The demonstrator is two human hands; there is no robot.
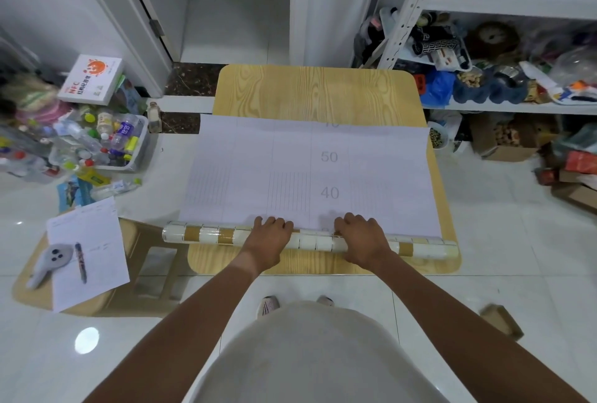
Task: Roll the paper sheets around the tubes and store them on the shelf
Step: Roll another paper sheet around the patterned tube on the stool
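Paper sheet (pixel 310 173) on table (pixel 316 92), both hands' (pixel 269 234) (pixel 358 238) grip curled over tube (pixel 206 234), shelf (pixel 517 107) right.

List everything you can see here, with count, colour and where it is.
Table: one, light wood, centre.
Sheet: one, white with grey numbers, spread on the table.
Tube: one, cream and tan checks, across the sheet's near edge.
Stool: one, light wood, on the floor to the left.
Paper: one, white, on the stool.
Pen: one, dark, on the paper.
Grey gadget: one, beside the pen.
Bin: one, grey, full of plastic bottles, far left.
Box: one, white and orange, behind the bin.
Shelf: one, white metal, far right, crowded with mixed items.
Cartons: several, brown, on the floor right.
Left hand: curled over the tube.
Right hand: curled over the tube.
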